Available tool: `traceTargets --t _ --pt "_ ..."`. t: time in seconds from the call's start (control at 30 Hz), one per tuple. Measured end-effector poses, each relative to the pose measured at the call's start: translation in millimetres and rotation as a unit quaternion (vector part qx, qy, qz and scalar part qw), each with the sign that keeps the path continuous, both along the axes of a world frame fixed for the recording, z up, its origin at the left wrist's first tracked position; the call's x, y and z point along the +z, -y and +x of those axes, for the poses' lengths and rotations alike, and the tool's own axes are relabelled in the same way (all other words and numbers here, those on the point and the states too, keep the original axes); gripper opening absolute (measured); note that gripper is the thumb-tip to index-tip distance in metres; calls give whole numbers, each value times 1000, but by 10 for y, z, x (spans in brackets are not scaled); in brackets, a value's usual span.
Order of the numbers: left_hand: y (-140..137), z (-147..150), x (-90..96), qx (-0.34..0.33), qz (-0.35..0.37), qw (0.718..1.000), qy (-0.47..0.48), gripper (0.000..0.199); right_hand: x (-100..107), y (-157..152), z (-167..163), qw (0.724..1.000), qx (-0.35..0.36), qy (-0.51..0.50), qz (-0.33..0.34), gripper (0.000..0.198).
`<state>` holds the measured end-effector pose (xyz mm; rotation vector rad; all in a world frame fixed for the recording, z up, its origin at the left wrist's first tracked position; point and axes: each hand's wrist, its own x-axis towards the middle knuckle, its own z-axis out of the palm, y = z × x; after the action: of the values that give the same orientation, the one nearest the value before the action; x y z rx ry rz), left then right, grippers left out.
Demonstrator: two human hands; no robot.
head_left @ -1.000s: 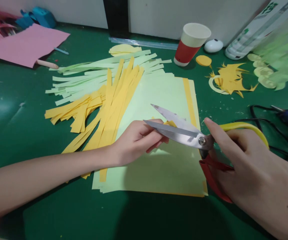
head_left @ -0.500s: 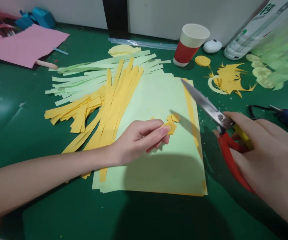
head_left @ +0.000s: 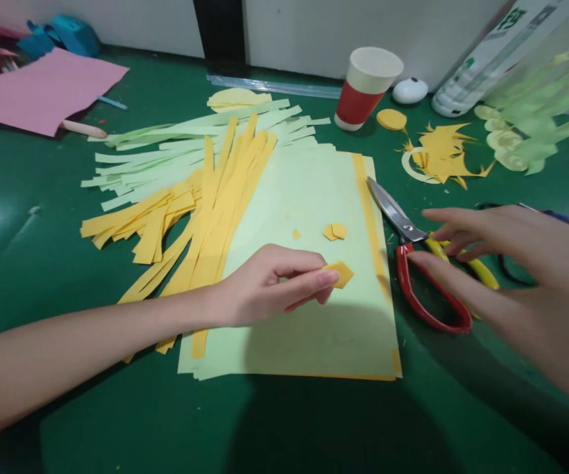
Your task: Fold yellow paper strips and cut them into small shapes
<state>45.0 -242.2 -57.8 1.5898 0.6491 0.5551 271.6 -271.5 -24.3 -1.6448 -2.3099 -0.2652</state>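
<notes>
Pinched between the thumb and fingers of my left hand [head_left: 294, 280] is a small folded yellow paper pentagon [head_left: 342, 273], held above a stack of pale green paper sheets [head_left: 289, 342]. Two more little yellow paper pieces [head_left: 335, 231] lie on the sheets just beyond it. The scissors [head_left: 406, 230], with one red and one yellow handle, rest at the right edge of the stack, blades pointing away to the left. My right hand [head_left: 506, 263] hovers over their handles with its fingers apart and holds nothing.
Yellow paper strips [head_left: 235, 191] and pale green strips [head_left: 166, 155] spread across the stack's left side. Behind stand a red and white paper cup [head_left: 363, 89] and a white egg-shaped object [head_left: 409, 91]. Yellow paper scraps [head_left: 442, 155] lie at right, pink paper [head_left: 52, 89] at far left.
My right hand has let go of the scissors, which now lie on the table. My left hand still pinches the pentagon, slightly lower. The view has shifted a little.
</notes>
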Motion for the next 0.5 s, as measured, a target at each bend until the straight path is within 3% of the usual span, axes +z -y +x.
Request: traceTargets --t 0.1,0.2,0.3,0.5 --pt "-7 3 21 -34 -18 999 -17 35 25 20 -241 970 164 -157 -84 25" --pt "-11 6 11 -52 -25 998 -13 36 -57 -13 -409 915 238 -287 -154 25" --pt "-8 8 -13 -52 -40 998 -3 37 -163 -50 -446 884 261 -347 -174 23" --pt "-22 36 -38 9 -37 999 5 23 -324 -44 -401 857 255 -425 -144 21"
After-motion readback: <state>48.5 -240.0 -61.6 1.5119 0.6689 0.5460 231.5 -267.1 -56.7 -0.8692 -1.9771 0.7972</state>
